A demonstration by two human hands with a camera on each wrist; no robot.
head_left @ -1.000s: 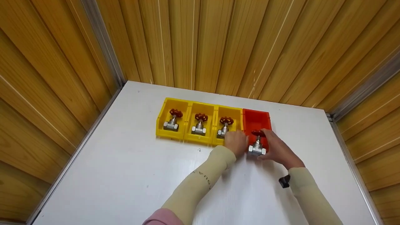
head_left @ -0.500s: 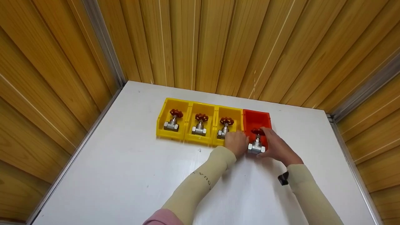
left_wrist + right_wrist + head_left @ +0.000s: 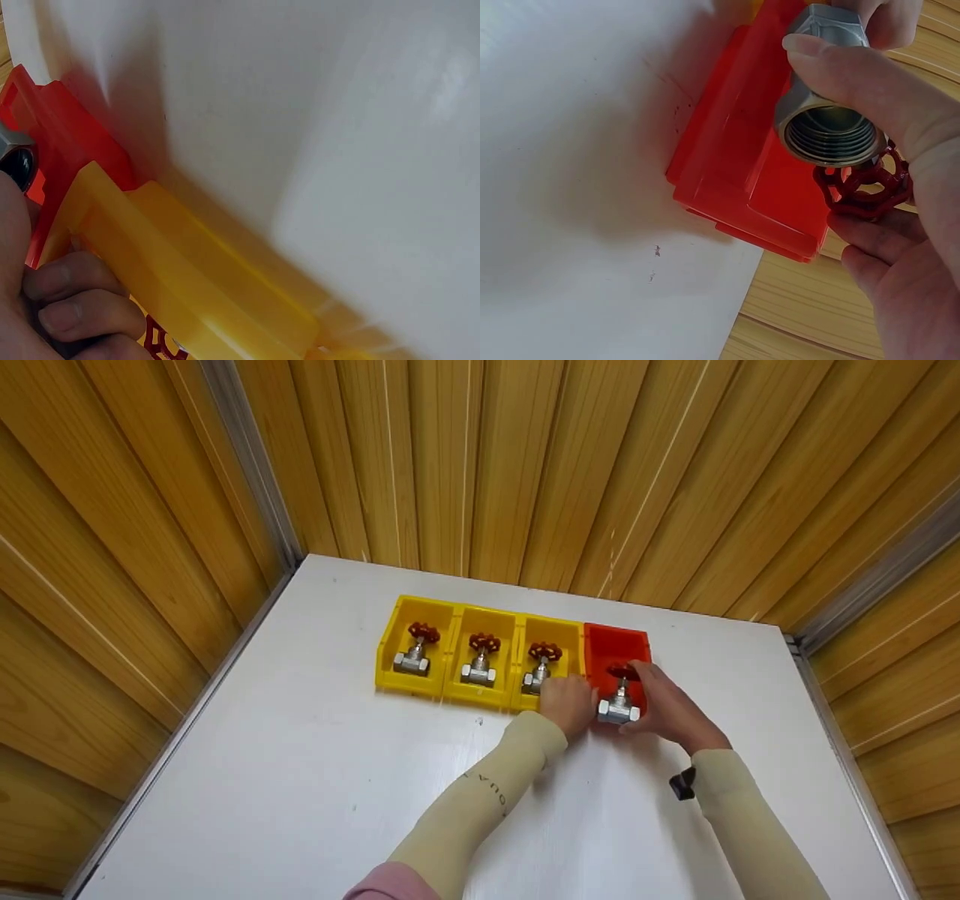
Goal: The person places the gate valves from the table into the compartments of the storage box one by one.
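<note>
My right hand (image 3: pixel 667 709) holds a gate valve (image 3: pixel 619 705) at the front of the red bin (image 3: pixel 615 639). In the right wrist view, the thumb presses the steel body and fingers touch the red handwheel (image 3: pixel 866 187); the threaded opening (image 3: pixel 832 139) faces the camera. The left hand (image 3: pixel 570 703) stays at the front right corner of the third yellow bin (image 3: pixel 566 630), beside the red one. Its fingers (image 3: pixel 94 311) are curled towards the palm, with a dark patch inside that I cannot make out. Part of that bin's valve (image 3: pixel 538 667) is hidden behind this hand.
Two more yellow bins (image 3: pixel 487 701) stand to the left in the same row, with a gate valve (image 3: pixel 478 661) and another gate valve (image 3: pixel 415 651) upright inside. The white table (image 3: pixel 300 750) meets wood-panelled walls (image 3: pixel 510 472) with metal corner posts (image 3: pixel 259 465).
The right hand and its valve have risen slightly in the head view, moving further towards the red bin. The left hand has kept its place.
</note>
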